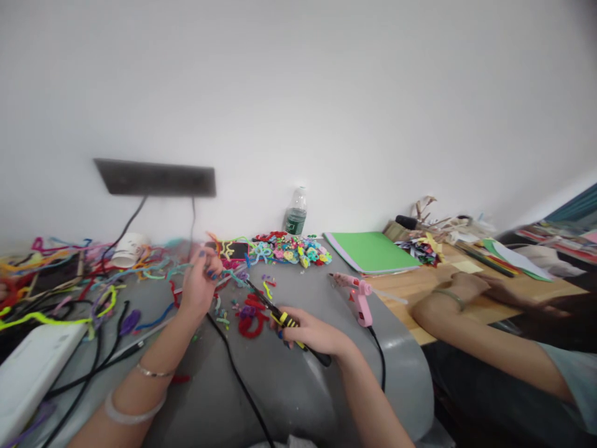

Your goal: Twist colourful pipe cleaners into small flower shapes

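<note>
My left hand (202, 278) is smeared, so I can't tell whether it pinches anything. My right hand (310, 331) covers part of the pliers (267, 301), and their tips are lost among pale craft stems (237, 280). At the left of the gray table (401, 367), a white box (40, 367) runs out of the picture. By the back edge, a heap (308, 250) of bits too small to name hides the bottle's (297, 208) base. Past the right edge, a co-worker's sleeve (566, 373) is cut off.
</note>
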Available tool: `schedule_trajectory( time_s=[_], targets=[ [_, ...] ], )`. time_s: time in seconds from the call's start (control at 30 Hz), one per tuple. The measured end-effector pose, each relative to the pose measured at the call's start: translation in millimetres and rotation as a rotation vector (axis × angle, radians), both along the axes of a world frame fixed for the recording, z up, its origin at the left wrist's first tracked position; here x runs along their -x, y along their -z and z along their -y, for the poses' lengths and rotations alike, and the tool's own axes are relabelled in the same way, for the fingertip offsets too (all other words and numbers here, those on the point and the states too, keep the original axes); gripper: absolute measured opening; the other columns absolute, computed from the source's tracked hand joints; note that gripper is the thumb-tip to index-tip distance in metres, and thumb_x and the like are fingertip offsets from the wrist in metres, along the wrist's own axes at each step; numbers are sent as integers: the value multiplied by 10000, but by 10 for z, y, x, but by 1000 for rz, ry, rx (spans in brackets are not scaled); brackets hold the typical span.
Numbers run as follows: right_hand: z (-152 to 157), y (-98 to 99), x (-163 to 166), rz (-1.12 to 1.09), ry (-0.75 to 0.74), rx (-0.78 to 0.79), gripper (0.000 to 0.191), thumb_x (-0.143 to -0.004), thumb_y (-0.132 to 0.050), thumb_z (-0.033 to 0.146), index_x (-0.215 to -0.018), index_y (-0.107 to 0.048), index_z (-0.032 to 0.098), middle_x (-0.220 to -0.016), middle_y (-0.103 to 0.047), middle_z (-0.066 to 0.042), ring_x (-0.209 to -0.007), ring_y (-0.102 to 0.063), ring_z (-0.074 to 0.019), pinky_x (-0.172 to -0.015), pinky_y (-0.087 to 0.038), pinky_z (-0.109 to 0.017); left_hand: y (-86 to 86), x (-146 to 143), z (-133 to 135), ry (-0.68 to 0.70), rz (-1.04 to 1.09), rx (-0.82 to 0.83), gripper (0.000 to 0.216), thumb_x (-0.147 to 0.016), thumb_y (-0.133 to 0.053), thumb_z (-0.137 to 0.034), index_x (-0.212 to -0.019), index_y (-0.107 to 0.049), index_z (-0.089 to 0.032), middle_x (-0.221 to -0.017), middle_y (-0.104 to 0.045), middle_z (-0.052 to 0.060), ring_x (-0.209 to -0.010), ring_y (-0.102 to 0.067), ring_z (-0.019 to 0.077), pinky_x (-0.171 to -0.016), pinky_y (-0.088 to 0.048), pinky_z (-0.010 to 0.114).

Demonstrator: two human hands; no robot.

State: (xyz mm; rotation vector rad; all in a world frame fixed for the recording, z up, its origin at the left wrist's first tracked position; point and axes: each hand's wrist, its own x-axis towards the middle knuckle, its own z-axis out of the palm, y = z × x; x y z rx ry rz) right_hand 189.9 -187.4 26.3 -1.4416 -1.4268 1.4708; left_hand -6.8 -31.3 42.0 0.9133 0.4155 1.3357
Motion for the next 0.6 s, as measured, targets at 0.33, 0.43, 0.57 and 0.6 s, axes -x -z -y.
schedule_trajectory(
  time_s=[0.33,0.43,0.57,0.6],
  targets=[
    [-4,12,-13,-5,-13,-17,241,-657,-527,215,-888,-573,167,-810,-515,9,-646,-479,-106,-576,-416,-226,36,7,-28,-20,-23,-5,220,-822,-683,-353,-717,-590,-184,-513,-334,-64,-485,-302,86,-491,-316,202],
    [-2,22,-10,4,-15,-34,240,-663,-527,219,-892,-577,168,-798,-511,13,-648,-469,-108,-571,-408,-223,41,8,-29,-24,-32,-2,228,-795,-708,-365,-712,-595,-185,-521,-343,-60,-495,-317,88,-495,-321,205],
    [-4,28,-5,32,-7,-35,230,-666,-523,225,-884,-574,169,-794,-509,16,-647,-457,-109,-567,-393,-223,41,3,-20,-37,-23,-24,239,-785,-717,-374,-707,-599,-181,-522,-352,-56,-506,-340,86,-508,-334,196],
    [-4,28,-4,41,-5,-33,226,-668,-522,226,-881,-571,169,-791,-509,17,-642,-455,-108,-565,-387,-224,41,1,-16,-35,-23,-28,240,-784,-718,-376,-708,-599,-181,-518,-356,-55,-508,-348,87,-513,-340,196]
  ],
)
